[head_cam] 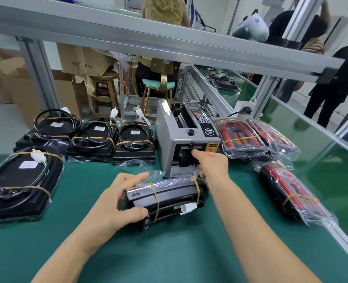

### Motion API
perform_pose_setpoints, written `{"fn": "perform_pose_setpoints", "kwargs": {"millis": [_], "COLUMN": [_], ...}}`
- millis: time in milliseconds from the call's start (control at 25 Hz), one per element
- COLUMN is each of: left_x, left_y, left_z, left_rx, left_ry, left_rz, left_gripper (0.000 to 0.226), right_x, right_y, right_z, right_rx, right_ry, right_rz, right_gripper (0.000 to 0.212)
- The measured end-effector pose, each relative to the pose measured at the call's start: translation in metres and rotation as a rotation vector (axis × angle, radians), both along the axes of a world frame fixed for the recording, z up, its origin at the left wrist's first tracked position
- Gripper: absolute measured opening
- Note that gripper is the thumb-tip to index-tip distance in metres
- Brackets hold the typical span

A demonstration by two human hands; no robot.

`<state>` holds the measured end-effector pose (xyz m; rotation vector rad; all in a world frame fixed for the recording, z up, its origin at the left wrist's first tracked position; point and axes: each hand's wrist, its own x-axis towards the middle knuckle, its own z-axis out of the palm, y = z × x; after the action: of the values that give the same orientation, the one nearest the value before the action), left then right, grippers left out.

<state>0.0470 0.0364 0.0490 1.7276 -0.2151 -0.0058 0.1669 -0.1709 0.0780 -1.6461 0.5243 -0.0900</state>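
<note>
**Hands split between bagged unit (pixel 169 198) and tape dispenser (pixel 181 135)**

Left hand (pixel 116 199) grips the bagged unit's left end on the worktop (pixel 169 254), thumb near, fingers curled over. Right hand (pixel 211 164), at 12 o'clock from the unit, stretches its forefinger to the tape dispenser's outlet. Whether it pinches tape there I cannot tell. Risks: a fingertip straying onto the cutter, tape folding on itself, or the slick bag sliding from a one-handed hold.

Green workbench (pixel 169 252) and its load
Four black bagged units (pixel 95 139) with banded cables lie at its left, a grey tape dispenser (pixel 169 139) stands mid-back, and red-and-black bagged packs (pixel 242 137) lie at the right
</note>
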Motion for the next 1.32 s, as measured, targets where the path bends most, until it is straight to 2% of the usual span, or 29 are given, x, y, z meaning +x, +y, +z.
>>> {"fn": "perform_pose_setpoints", "kwargs": {"millis": [160, 280, 360, 440, 560, 720, 1240, 1320], "left_x": [-0.002, -0.006, -0.009, -0.012, -0.018, -0.022, -0.029, -0.030], "left_y": [-0.005, -0.010, -0.015, -0.026, -0.049, -0.064, -0.065, -0.065], "left_z": [-0.005, -0.009, -0.010, -0.012, -0.017, -0.022, -0.016, -0.014], "left_rx": [0.048, 0.047, 0.007, -0.032, -0.090, -0.118, -0.145, -0.147], "left_ry": [-0.079, -0.163, -0.213, -0.254, -0.284, -0.281, -0.227, -0.232], "left_rz": [0.045, 0.182, 0.274, 0.330, 0.390, 0.438, 0.412, 0.406], "left_gripper": [0.074, 0.072, 0.062, 0.051, 0.047, 0.051, 0.047, 0.045], "right_x": [0.006, -0.005, -0.026, -0.057, -0.103, -0.126, -0.134, -0.134], "right_y": [0.003, -0.005, -0.014, -0.011, 0.009, 0.024, 0.025, 0.024], "right_z": [0.002, 0.013, 0.027, 0.040, 0.041, 0.022, 0.017, 0.014], "right_rx": [0.087, 0.151, 0.172, 0.173, 0.089, -0.164, -0.244, -0.276], "right_ry": [0.068, 0.090, -0.001, -0.143, -0.289, -0.280, -0.212, -0.212], "right_rz": [-0.016, 0.027, 0.134, 0.329, 0.534, 0.454, 0.526, 0.517], "right_gripper": [0.018, 0.020, 0.019, 0.011, 0.009, 0.012, 0.008, 0.015]}}
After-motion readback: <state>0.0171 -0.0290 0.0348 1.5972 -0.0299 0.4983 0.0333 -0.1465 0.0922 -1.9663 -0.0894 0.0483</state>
